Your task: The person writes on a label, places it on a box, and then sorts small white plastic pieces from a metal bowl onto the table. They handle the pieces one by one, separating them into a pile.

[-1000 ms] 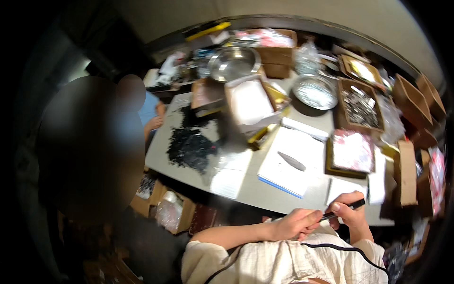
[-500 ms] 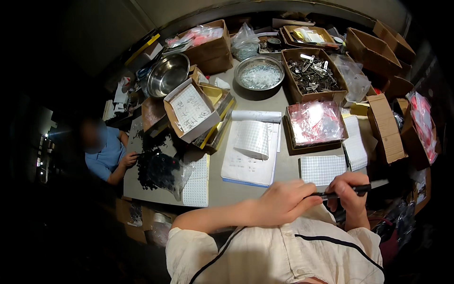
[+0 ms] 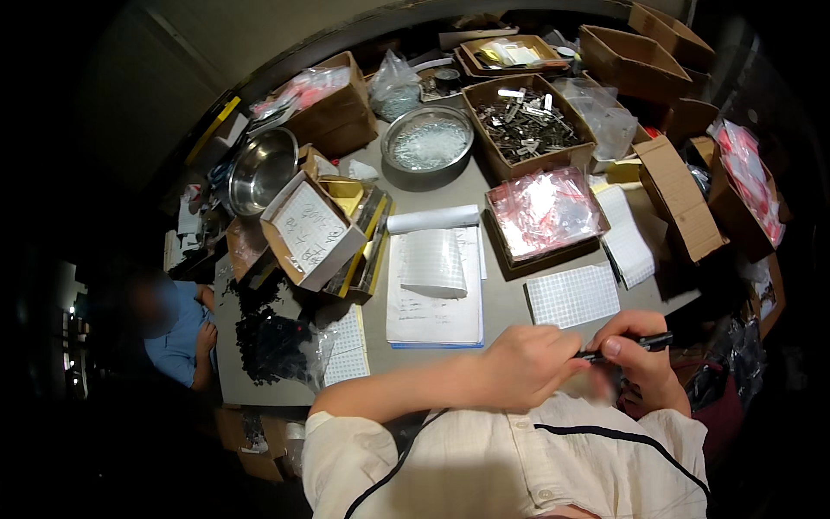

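Note:
Close in front of my chest, both hands are on a black marker pen (image 3: 655, 341). My left hand (image 3: 532, 363) is closed around its left end, the fingertips curled in. My right hand (image 3: 641, 359) grips the barrel with thumb and fingers, and the pen's dark end sticks out to the right. Fingers hide the pen's left tip. Just beyond my hands lies a sheet of small round stickers (image 3: 572, 295). To the left is a notepad (image 3: 432, 324) with handwriting, and a curled sticker sheet (image 3: 430, 259) rests on it.
Ahead stand a box of pink-edged plastic bags (image 3: 546, 212), a box of metal parts (image 3: 529, 125) and a steel bowl of small clear pieces (image 3: 428, 143). An empty bowl (image 3: 262, 173) and a white carton (image 3: 307, 229) are left. A co-worker (image 3: 177, 333) sits beside black pieces (image 3: 259, 337).
My view has turned, so the table's things appear shifted left and tilted. My hands have drawn slightly closer together on the pen. The co-worker's hand has pulled back from the black pieces.

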`<action>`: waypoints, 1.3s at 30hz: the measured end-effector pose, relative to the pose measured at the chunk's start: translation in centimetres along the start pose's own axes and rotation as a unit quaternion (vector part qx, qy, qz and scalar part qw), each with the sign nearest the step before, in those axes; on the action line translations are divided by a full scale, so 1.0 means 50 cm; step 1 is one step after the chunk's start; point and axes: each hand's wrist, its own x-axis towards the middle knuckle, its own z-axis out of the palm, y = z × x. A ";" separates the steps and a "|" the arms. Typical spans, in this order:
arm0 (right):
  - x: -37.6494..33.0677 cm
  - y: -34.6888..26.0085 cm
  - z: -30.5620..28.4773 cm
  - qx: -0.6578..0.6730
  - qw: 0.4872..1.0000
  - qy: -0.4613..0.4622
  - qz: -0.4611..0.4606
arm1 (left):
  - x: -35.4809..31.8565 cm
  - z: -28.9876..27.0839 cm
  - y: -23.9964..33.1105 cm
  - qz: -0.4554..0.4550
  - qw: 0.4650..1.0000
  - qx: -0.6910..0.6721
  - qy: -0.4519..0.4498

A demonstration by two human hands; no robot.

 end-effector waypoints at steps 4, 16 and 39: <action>0.000 -0.042 0.029 -0.030 0.996 -0.063 0.049 | -0.038 -0.008 0.028 -0.097 0.976 -0.192 -0.030; -0.078 -0.023 -0.198 -0.015 0.926 0.212 -0.311 | -0.291 -0.057 -0.013 -0.457 0.740 -0.448 0.207; 0.183 0.472 -0.141 -0.083 0.972 0.215 -0.045 | -0.213 0.322 -0.349 -0.086 0.984 0.149 0.037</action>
